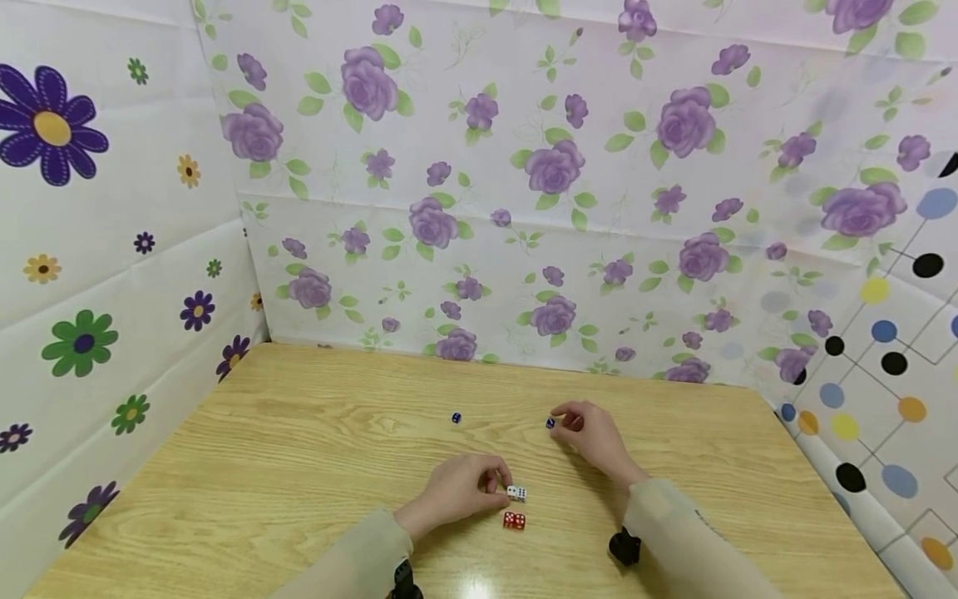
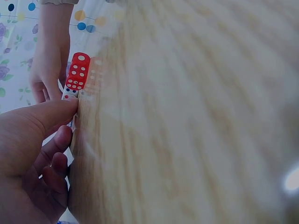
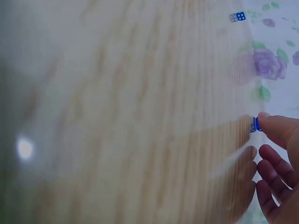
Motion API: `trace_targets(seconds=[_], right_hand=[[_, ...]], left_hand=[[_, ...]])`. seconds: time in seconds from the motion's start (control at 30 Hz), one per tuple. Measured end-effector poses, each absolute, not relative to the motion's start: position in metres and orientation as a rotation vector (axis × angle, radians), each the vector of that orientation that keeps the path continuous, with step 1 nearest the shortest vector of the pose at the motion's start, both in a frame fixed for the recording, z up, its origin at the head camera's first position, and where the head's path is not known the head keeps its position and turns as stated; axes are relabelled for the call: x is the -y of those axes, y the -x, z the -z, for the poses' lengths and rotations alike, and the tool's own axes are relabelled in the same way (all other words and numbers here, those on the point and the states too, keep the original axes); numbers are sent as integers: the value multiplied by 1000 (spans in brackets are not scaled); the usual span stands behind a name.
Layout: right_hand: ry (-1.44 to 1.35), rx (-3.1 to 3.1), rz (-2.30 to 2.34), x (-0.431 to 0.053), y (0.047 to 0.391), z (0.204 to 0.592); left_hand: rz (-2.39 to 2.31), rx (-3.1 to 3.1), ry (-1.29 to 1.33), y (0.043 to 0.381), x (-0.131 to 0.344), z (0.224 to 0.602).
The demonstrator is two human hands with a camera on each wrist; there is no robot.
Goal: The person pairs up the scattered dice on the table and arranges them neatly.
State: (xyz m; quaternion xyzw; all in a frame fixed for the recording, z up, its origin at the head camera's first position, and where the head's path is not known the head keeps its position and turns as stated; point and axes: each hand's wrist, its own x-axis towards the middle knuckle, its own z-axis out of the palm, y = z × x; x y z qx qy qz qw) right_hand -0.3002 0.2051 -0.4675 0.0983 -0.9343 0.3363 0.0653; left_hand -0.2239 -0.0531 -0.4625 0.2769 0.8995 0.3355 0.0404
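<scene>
Two white dice stand side by side on the table, and my left hand pinches the left one between thumb and fingertip. In the left wrist view the thumb covers most of the white dice. Closer to me lie two red dice, touching each other; they also show beyond the left thumb as red dice. Farther back on the right, my right hand pinches a blue die at the tabletop. The thumb partly hides this blue die in the right wrist view.
Another blue die sits alone, left of the right hand, toward the back of the wooden table. A purple-flowered cloth wall rises at the table's back edge. Patterned cloths hang at both sides.
</scene>
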Motion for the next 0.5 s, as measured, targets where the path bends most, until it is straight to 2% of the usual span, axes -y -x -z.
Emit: trace_targets(seconds=[0.5], right_hand=[[-248,2832,-1011,-204,306,473]], left_hand=[[-1035,-2750,-838,223,53,462]])
